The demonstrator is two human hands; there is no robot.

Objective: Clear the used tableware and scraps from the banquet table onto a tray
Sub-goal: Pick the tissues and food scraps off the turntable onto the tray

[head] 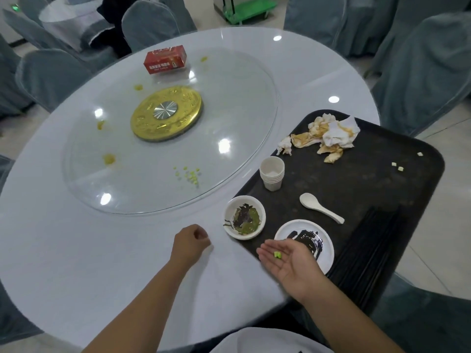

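Observation:
A black tray (377, 200) lies on the table's right edge. On it are a bowl (244, 217) with dark leftovers, a stained plate (305, 240), stacked paper cups (272, 173), a white spoon (319, 207), black chopsticks (369, 250) and crumpled napkins (328, 135). My right hand (288, 261) is held palm up at the tray's near-left corner with a small green scrap (277, 255) lying in it. My left hand (191, 242) rests on the white table with its fingers curled shut. Green bits (191, 174) and yellow smears (109, 158) lie on the glass turntable.
The glass turntable (242, 103) has a gold hub (167, 113) and a red box (165, 59) at its far side. Grey-covered chairs (428, 72) ring the round white table (76, 250). Another table stands at the back left, a green cart (249, 8) behind.

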